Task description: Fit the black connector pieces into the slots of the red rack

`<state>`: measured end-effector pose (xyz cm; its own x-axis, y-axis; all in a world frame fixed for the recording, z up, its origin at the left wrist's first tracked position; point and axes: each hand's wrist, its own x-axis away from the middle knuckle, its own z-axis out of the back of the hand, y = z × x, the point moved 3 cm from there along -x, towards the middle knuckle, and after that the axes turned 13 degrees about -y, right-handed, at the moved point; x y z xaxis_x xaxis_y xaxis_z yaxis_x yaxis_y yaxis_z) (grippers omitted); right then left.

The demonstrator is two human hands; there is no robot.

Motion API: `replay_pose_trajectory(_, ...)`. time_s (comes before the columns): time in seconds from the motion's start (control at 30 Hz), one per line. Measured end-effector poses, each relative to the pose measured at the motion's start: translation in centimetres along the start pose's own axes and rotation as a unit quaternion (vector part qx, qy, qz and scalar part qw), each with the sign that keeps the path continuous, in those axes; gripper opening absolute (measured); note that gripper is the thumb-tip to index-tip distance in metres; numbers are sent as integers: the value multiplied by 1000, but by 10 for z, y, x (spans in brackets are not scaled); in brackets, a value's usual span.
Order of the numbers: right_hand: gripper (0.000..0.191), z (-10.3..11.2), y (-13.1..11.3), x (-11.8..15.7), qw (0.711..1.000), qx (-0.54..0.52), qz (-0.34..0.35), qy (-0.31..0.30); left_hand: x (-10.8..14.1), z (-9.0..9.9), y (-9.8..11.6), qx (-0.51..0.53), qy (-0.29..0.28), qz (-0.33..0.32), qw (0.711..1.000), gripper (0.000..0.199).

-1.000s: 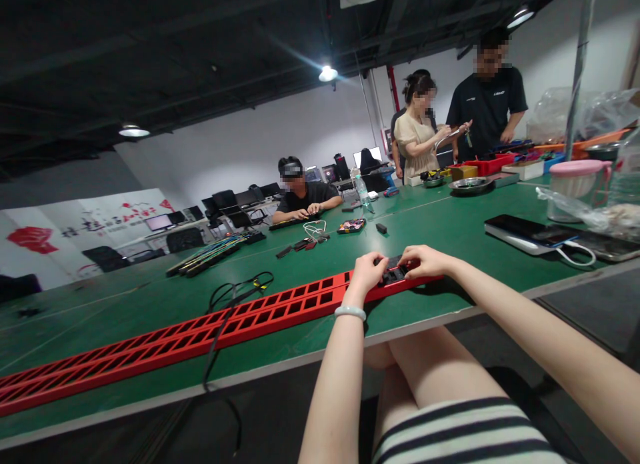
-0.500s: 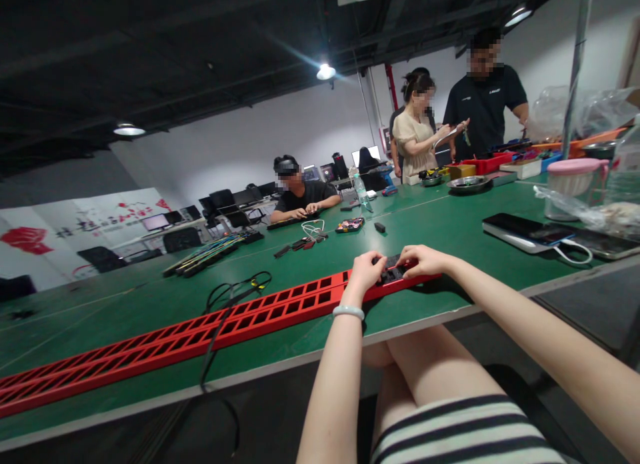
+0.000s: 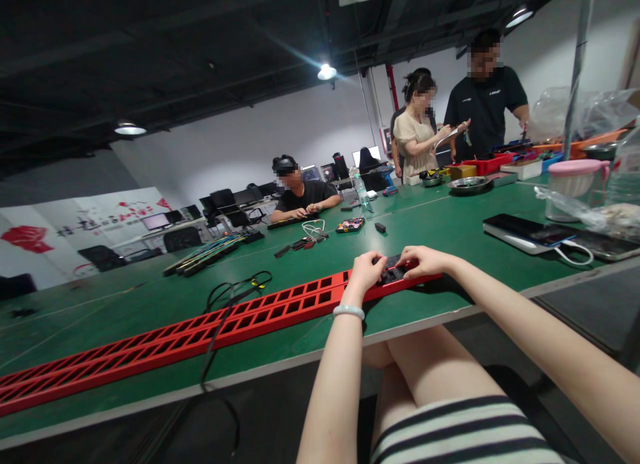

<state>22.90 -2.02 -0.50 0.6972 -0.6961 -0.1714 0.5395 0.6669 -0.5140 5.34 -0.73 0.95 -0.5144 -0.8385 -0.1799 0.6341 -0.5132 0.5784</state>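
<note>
A long red slotted frame point(image 3: 280, 309) with two rows of openings lies across the front of the table. Black parts point(image 3: 393, 273) sit in its right end, too small for me to name. My left hand point(image 3: 367, 272), with a pale bangle at its wrist, rests there with fingers curled at the left side of the black parts. From the right, my right hand point(image 3: 421, 261) bends thumb and fingers onto the same parts. Both hands are closed, but their fingertips are partly hidden. A black strap point(image 3: 216, 334) crosses the frame and hangs over the table edge.
On the green table point(image 3: 430, 221), a phone point(image 3: 530, 229) lies on a white power bank at right. Farther back are a pink-lidded jug point(image 3: 573, 184), a metal dish point(image 3: 469, 185) and a bundle of rods point(image 3: 210, 253). A person point(image 3: 305, 197) sits opposite; others stand behind.
</note>
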Motion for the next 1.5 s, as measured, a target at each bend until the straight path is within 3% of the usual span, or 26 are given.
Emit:
replay_pose_trajectory(0.7,30,-4,3,-3,1000,-10,-4,18,1,1,0,-4,3,-12,1000,29)
replay_pose_trajectory(0.93,20,-1,-3,-2,996,21,8,88,0,2,-1,-3,39,-24,999,20)
replay_pose_trajectory(1.2,23,-3,-19,1,963,144,77,214,1,5,2,45,76,-27,996,24)
replay_pose_trajectory(1.37,22,-11,-29,-6,938,251,110,213,-1,6,-1,97,99,-9,990,25)
replay_pose_trajectory(1.5,29,-13,-33,-9,932,266,118,214,-3,5,-3,151,88,-26,984,27)
